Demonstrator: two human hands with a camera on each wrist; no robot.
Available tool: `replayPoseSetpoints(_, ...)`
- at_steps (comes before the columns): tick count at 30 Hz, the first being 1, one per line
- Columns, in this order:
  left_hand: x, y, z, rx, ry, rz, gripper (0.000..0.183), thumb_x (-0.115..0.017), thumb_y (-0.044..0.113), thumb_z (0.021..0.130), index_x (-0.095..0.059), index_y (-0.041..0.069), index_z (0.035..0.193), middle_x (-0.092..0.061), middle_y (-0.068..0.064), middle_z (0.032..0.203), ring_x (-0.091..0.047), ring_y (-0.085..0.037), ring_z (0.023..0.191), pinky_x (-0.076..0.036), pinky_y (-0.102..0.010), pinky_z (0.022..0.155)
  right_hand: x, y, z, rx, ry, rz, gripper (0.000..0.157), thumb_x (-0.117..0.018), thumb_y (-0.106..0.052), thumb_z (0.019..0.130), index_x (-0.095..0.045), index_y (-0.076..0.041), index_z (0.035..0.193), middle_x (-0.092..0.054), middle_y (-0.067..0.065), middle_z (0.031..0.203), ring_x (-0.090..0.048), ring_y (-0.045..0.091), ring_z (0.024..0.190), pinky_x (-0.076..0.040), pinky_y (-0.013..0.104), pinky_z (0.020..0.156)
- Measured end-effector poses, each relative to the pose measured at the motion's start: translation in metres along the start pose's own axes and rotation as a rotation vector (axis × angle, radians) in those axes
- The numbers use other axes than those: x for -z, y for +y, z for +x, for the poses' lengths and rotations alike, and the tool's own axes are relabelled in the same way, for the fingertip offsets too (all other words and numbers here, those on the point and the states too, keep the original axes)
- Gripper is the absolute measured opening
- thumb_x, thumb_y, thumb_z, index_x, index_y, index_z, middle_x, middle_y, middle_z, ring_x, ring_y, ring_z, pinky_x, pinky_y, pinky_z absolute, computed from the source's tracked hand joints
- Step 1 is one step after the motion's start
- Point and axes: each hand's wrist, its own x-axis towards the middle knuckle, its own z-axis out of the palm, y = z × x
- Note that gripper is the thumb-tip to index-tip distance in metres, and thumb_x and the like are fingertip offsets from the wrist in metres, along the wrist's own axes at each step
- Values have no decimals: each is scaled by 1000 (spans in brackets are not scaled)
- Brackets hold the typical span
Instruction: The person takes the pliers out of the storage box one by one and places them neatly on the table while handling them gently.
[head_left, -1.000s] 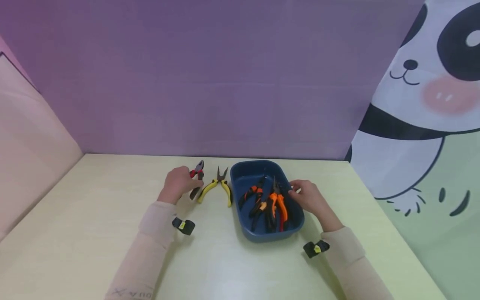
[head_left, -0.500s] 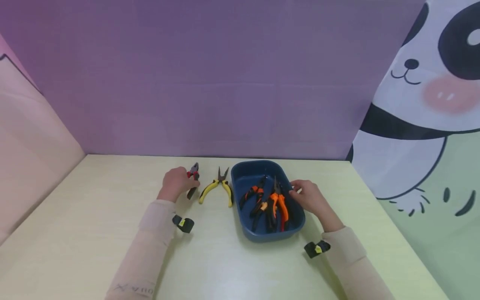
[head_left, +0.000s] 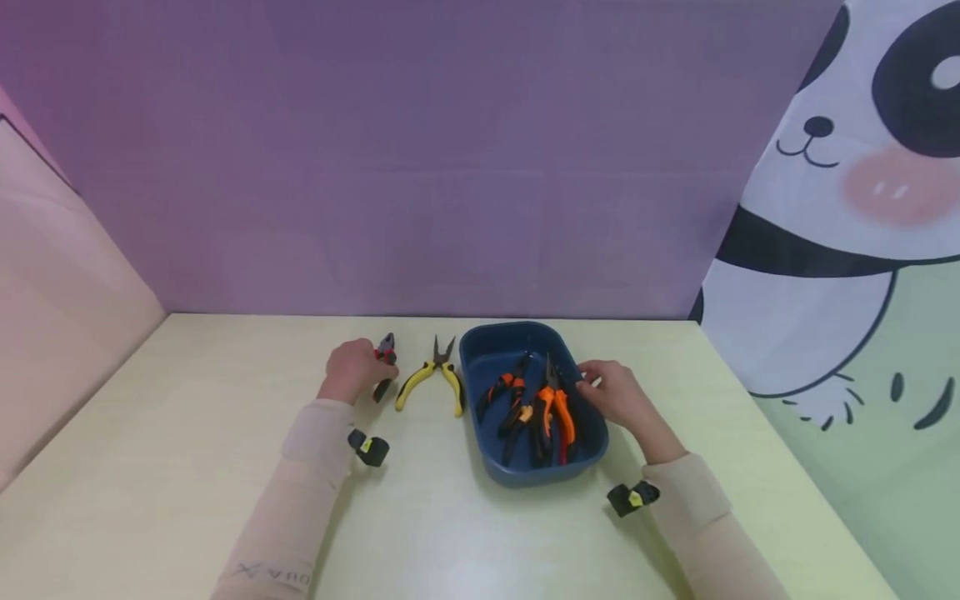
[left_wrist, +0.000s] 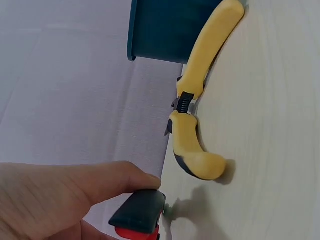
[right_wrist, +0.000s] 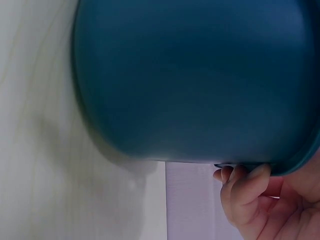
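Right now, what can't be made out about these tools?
1. Head view: part of the metal pliers with red-and-black handles, covered by the left hand.
2. Left wrist view: the rest of those pliers, cut off by the bottom edge.
3. Head view: the exact number of orange-and-black-handled pliers inside the blue, round-cornered box, as they overlap.
4. Right wrist view: everything inside the box, hidden by its wall.
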Motion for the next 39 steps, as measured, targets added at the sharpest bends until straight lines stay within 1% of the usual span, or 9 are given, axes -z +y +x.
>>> replayPoseSetpoints(5, -2, -1, 1, -7, -4, 46, 35, -68, 34, 81, -59, 1, 84, -56, -8, 74, -50, -21, 67, -38, -28, 56, -1, -1, -1, 41, 25, -9, 30, -59, -4, 86, -59, 13, 110, -65, 18, 84, -59, 19, 64, -49, 34, 60)
replayPoseSetpoints(10, -4, -3, 3, -7, -21, 47, 34, -68, 34, 82, -59, 1, 84, -56, -8, 73, -51, -21, 66, -38, -27, 56, -1, -1, -1, 46, 26, -6, 30, -59, -4, 86, -59, 13, 110, -65, 18, 84, -60, 19, 64, -49, 34, 60)
replayPoseSetpoints(18, -7, -2, 4, -27, -28, 47, 31, -67, 31, 82, -59, 1, 83, -58, -9, 74, -53, -22, 68, -39, -27, 56, 2, -1, 0, 39, 18, -13, 31, -58, -5, 87, -57, 14, 112, -65, 19, 86, -59, 19, 64, -49, 33, 58)
replayPoseSetpoints(23, -10, -2, 4, -17, -31, 70, 31, -66, 32, 82, -59, 2, 81, -58, -9, 73, -54, -22, 67, -39, -27, 53, 2, -1, 0, 36, 17, -19, 31, -58, -5, 87, -58, 14, 112, -65, 19, 86, -59, 19, 64, -49, 33, 59)
replayPoseSetpoints(27, -11, -2, 5, -14, -28, 80, 32, -67, 34, 82, -59, 3, 80, -58, -9, 74, -54, -22, 69, -38, -27, 54, 2, -1, 1, 37, 17, -19, 31, -58, -5, 87, -58, 14, 112, -65, 19, 86, -59, 20, 64, -49, 34, 60)
replayPoseSetpoints(33, -8, 1, 2, 9, -23, 78, 31, -66, 33, 82, -59, 3, 80, -57, -8, 74, -53, -22, 69, -37, -26, 53, 4, -4, 1, 10, -2, -21, 32, -57, -6, 89, -57, 14, 115, -64, 20, 90, -58, 20, 65, -49, 34, 59)
replayPoseSetpoints(39, -10, 1, -2, -14, -5, 97, 32, -66, 33, 81, -58, 3, 77, -57, -9, 73, -54, -23, 69, -39, -27, 53, 3, -4, -1, -11, -15, -20, 33, -57, -6, 89, -56, 13, 115, -64, 20, 91, -58, 20, 68, -50, 34, 61)
